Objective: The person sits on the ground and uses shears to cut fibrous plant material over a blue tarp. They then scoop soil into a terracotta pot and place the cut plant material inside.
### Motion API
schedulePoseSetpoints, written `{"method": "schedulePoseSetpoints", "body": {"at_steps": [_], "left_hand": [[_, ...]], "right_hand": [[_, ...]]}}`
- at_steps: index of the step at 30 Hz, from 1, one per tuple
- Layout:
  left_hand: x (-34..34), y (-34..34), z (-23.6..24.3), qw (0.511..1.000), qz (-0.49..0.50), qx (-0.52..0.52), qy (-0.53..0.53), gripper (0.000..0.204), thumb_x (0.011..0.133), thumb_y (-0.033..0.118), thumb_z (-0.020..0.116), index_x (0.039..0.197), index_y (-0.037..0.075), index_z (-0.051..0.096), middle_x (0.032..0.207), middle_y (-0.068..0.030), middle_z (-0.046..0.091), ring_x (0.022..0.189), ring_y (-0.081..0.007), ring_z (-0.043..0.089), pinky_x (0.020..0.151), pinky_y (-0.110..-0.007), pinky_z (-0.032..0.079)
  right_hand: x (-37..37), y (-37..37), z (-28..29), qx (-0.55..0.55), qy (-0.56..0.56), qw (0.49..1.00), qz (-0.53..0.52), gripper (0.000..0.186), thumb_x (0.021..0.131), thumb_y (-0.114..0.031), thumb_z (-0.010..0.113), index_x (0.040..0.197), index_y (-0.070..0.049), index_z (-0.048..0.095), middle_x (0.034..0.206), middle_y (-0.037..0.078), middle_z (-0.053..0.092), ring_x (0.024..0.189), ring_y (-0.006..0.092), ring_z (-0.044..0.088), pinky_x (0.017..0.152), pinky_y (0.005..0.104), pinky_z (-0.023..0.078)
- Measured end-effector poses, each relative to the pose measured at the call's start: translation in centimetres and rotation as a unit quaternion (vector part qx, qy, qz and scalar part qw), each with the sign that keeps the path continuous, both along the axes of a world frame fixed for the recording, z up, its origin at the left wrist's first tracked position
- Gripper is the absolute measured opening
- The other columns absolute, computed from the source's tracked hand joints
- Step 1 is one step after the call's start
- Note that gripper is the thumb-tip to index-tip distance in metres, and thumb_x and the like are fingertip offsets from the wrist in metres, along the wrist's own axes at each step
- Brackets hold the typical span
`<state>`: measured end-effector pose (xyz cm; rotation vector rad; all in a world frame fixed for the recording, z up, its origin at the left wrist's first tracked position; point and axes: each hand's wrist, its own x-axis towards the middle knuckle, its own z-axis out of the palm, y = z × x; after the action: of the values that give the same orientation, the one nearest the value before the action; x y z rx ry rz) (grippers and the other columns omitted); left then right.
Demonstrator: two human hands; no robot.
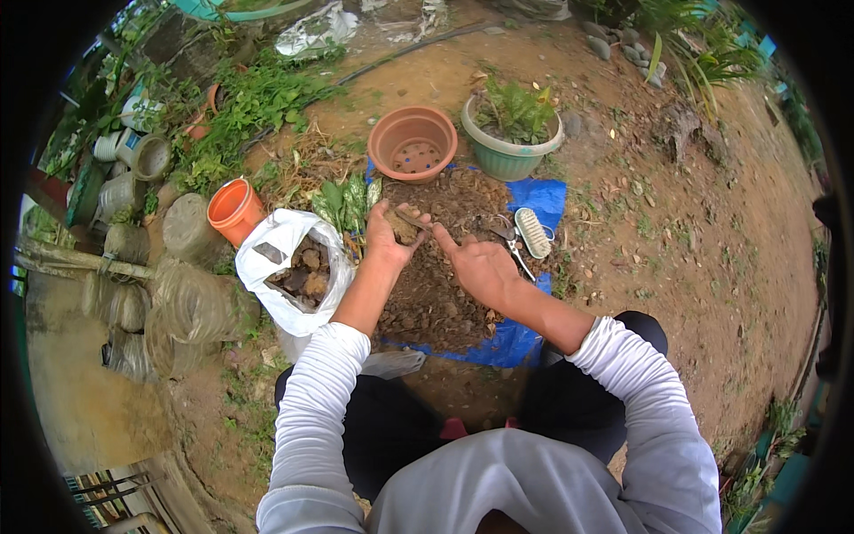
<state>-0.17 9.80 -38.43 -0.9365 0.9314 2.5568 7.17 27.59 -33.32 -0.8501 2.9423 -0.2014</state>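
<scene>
My left hand (389, 240) is cupped, palm up, around a crumbly brown clump (406, 229), either soil or dry leaf; I cannot tell which. A thin dark strip lies across its top. My right hand (485, 274) reaches in with the index finger stretched to the clump's edge, and nothing shows in its grasp. Below both hands, dark loose soil (436, 303) is heaped on a blue tarp (511, 345). Left of my left forearm, a white plastic bag (276, 303) stands open, holding brown dry leaves or clods (311, 271).
Beyond the soil stand a brown plastic pot (413, 125) and a green pot (507, 160) with a fern. Pruning shears (518, 251) and a scrubbing brush (534, 233) lie at the tarp's right. Variegated leaves (342, 205) and an orange bucket (236, 209) are at the left.
</scene>
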Motion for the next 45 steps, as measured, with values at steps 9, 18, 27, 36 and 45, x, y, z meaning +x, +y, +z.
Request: {"method": "schedulePoseSetpoints", "body": {"at_steps": [9,18,27,36,45], "left_hand": [[-0.5,-1.5,-0.1,0.999,0.040,0.015,-0.029,0.042,0.097,0.040,0.033,0.098,0.002,0.050,0.087,-0.0188,0.059,0.083,-0.0365,0.062,0.074,-0.049,0.054],[-0.3,-2.5,-0.8,0.999,0.035,-0.002,-0.013,0.042,0.097,0.039,0.033,0.101,0.002,0.050,0.088,-0.0183,0.060,0.085,-0.0356,0.062,0.079,-0.049,0.053],[0.3,-0.2,0.6,1.000,-0.011,-0.019,-0.002,0.043,0.097,0.040,0.038,0.108,0.001,0.052,0.106,-0.0209,0.058,0.099,-0.0357,0.060,0.088,-0.049,0.051],[0.2,0.0,0.7,1.000,0.010,-0.007,-0.029,0.045,0.098,0.042,0.036,0.118,0.004,0.050,0.118,-0.0168,0.057,0.107,-0.0316,0.058,0.096,-0.052,0.045],[0.1,0.0,0.6,0.999,-0.014,-0.045,-0.015,0.038,0.098,0.038,0.039,0.118,0.008,0.046,0.112,-0.0130,0.057,0.095,-0.0289,0.059,0.085,-0.050,0.048]], "right_hand": [[1.5,-1.0,1.0,-0.004,0.048,0.999,0.017,0.071,0.073,-0.006,0.056,0.141,-0.004,0.037,0.075,0.012,0.061,0.057,0.0231,0.063,0.045,0.0330,0.049],[2.5,-2.2,0.9,-0.011,0.066,0.998,0.018,0.072,0.073,-0.005,0.054,0.143,-0.004,0.036,0.069,0.011,0.058,0.053,0.0227,0.061,0.044,0.0337,0.047],[0.4,-1.3,0.6,0.015,-0.017,0.999,-0.027,0.071,0.079,-0.006,0.054,0.145,-0.003,0.029,0.085,0.017,0.064,0.070,0.0287,0.068,0.057,0.0363,0.055],[1.4,-0.6,-0.3,0.012,0.036,0.999,-0.004,0.073,0.076,-0.006,0.055,0.145,-0.005,0.032,0.080,0.014,0.061,0.062,0.0237,0.065,0.050,0.0333,0.050],[-0.2,-0.4,-0.2,0.051,0.000,0.999,-0.014,0.073,0.076,-0.007,0.058,0.145,-0.007,0.031,0.087,0.014,0.062,0.073,0.0244,0.066,0.059,0.0321,0.052]]}}
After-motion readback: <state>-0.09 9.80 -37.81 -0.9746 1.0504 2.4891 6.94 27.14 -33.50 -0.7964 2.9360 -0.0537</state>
